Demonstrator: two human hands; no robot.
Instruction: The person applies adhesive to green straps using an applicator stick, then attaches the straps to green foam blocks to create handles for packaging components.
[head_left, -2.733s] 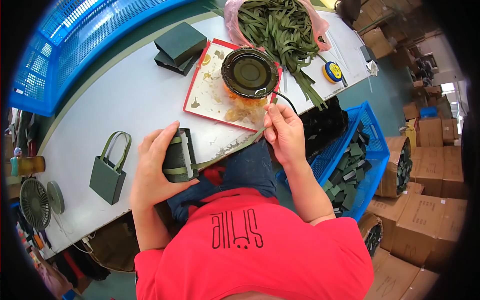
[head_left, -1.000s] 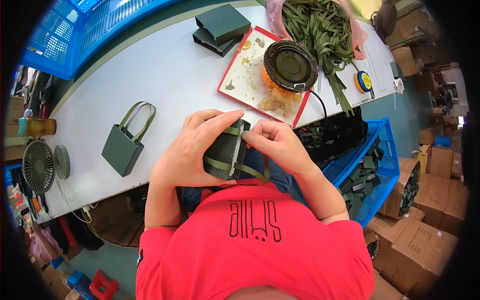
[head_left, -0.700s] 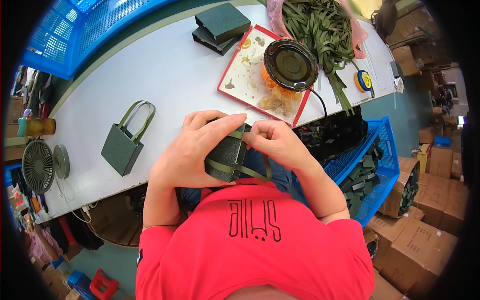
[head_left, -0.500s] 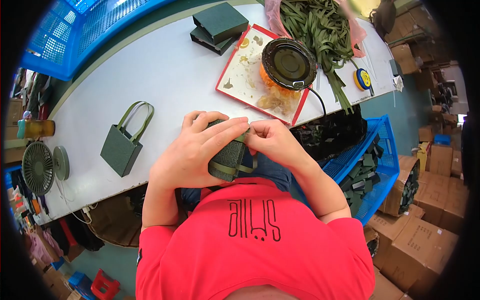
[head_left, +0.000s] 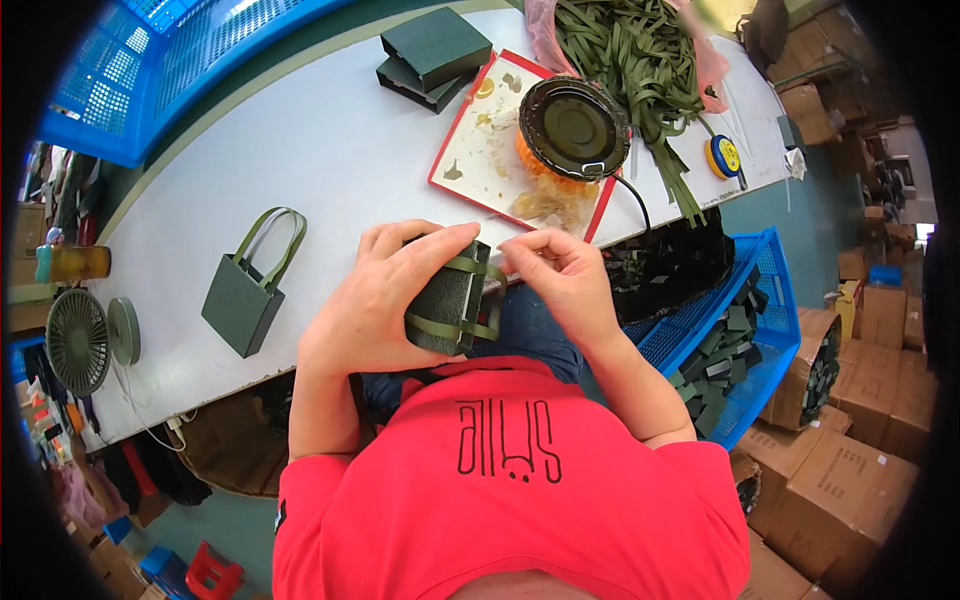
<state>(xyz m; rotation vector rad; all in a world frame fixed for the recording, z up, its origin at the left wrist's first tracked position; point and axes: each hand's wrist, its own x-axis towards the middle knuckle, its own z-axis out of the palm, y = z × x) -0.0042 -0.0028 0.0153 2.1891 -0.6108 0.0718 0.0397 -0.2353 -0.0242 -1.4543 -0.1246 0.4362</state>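
Note:
A small dark green box bag with a leathery surface is held on its side in my left hand, whose fingers and thumb wrap around it. Green ribbon crosses the bag in two bands and sticks out past its right edge. At that edge, the fingertips of my right hand are pinched together on the upper part of the ribbon; the exact grip is partly hidden. A finished-looking green bag with a ribbon handle stands on the table to the left.
A black-topped round pot sits on a stained, red-edged board. Green boxes are stacked behind. Ribbons spill from a pink bag, beside a tape measure. A blue crate holds green pieces. A fan stands left.
My left hand has turned the bag so that its right edge shows more. My right hand has lifted slightly and moved right, its fingers less curled.

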